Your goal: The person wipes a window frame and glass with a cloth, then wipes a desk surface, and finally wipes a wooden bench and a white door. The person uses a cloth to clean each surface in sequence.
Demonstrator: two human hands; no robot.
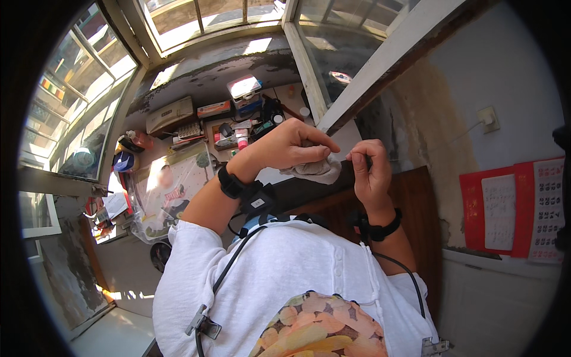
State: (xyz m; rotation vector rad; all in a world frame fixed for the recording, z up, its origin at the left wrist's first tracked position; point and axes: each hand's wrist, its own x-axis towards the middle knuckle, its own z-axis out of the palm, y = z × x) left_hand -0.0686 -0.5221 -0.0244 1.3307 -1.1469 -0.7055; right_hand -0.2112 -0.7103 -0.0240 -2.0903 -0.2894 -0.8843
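Note:
My left hand [296,145] grips a crumpled greyish-white cloth [319,170], which hangs out below the palm and fingers. To the right of it is my right hand [371,169], its fingers curled in towards the thumb with nothing visible between them. A small gap separates the two hands. Just beyond them stands the white-painted wooden frame [379,67] of a glazed window sash, and its lower corner is close to my left fingertips.
A cluttered desk holds a plastic-covered picture sheet [178,187], a calculator [188,130], a beige case [170,115], tubes [241,136] and a plastic box [244,87]. Another open sash [84,102] is at left. A wall calendar [546,209] and plugged socket [489,119] are at right.

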